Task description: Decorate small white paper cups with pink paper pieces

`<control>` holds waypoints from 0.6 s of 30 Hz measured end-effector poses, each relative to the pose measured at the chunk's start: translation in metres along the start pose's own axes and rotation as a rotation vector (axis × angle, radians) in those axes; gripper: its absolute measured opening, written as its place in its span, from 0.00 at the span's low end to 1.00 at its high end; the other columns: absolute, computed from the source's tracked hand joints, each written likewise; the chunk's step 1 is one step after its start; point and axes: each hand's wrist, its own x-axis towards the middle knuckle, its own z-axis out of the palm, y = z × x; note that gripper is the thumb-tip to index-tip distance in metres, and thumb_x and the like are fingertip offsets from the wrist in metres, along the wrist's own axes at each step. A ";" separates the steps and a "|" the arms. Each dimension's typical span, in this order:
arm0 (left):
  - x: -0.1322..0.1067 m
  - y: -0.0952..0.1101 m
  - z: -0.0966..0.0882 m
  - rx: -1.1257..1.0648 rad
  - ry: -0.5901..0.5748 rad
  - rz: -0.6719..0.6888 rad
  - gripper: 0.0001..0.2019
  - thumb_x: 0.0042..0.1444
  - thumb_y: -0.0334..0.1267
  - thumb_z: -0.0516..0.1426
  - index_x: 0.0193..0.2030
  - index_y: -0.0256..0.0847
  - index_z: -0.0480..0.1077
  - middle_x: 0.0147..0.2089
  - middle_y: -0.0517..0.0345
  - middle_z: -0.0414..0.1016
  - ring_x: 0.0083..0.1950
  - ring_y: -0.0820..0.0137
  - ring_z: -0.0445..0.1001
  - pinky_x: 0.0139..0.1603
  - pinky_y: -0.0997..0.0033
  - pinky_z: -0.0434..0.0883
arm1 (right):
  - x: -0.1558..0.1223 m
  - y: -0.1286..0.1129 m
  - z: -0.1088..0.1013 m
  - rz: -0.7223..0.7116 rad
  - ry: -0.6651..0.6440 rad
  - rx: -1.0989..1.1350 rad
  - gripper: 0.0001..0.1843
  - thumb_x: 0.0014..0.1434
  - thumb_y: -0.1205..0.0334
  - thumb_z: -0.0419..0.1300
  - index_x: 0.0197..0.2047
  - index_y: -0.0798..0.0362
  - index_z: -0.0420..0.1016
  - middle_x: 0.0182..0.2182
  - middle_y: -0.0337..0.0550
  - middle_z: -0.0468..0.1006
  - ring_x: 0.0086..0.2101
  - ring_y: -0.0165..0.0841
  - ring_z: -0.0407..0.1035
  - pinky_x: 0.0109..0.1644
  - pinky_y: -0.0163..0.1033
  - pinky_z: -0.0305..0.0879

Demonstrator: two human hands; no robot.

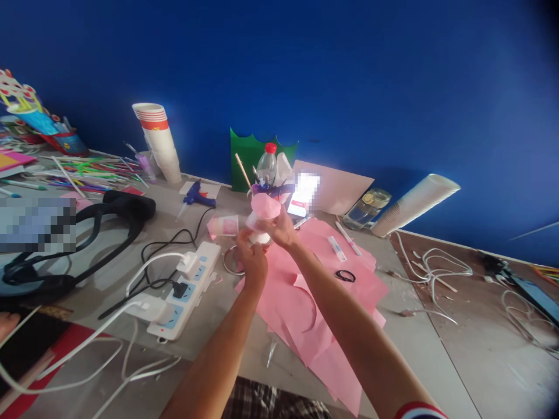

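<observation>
Both my hands are raised over the table, holding a paper cup wrapped in pink paper [264, 208]. Its lower part shows white. My left hand [252, 262] grips it from below, and my right hand [280, 228] pinches it higher up from the right. Pink paper sheets [324, 302] lie under my forearms. A small pink-and-white paper cup [223, 226] lies on its side just left of my hands, and a thin metal ring [230, 260] sits close to my left hand.
A blue hot glue gun [196, 196] and a white power strip [187, 288] with plugged-in cables sit to the left. Behind stand a plastic bottle [266, 166], a green paper cutout [248, 158], and stacked paper cups [159, 142]. Coloured straws [94, 173] lie far left.
</observation>
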 end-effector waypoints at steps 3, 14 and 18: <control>0.000 0.000 0.000 -0.004 -0.022 0.015 0.22 0.50 0.26 0.48 0.54 0.42 0.57 0.56 0.47 0.66 0.30 0.76 0.73 0.32 0.73 0.72 | -0.003 0.005 -0.003 0.015 0.003 0.023 0.41 0.44 0.52 0.66 0.59 0.54 0.56 0.48 0.50 0.73 0.47 0.44 0.69 0.49 0.51 0.66; 0.000 -0.006 0.001 0.016 -0.095 0.051 0.28 0.48 0.23 0.49 0.58 0.43 0.57 0.59 0.48 0.64 0.47 0.68 0.73 0.44 0.68 0.75 | -0.004 -0.001 -0.007 -0.004 0.006 -0.024 0.41 0.44 0.53 0.66 0.59 0.53 0.56 0.48 0.51 0.73 0.47 0.45 0.69 0.48 0.50 0.67; 0.001 -0.007 0.000 0.053 -0.090 0.043 0.29 0.48 0.23 0.49 0.58 0.43 0.57 0.61 0.48 0.62 0.51 0.67 0.72 0.48 0.67 0.74 | -0.003 -0.006 -0.005 0.006 -0.028 -0.104 0.42 0.43 0.54 0.66 0.59 0.55 0.56 0.50 0.53 0.72 0.48 0.47 0.68 0.49 0.51 0.67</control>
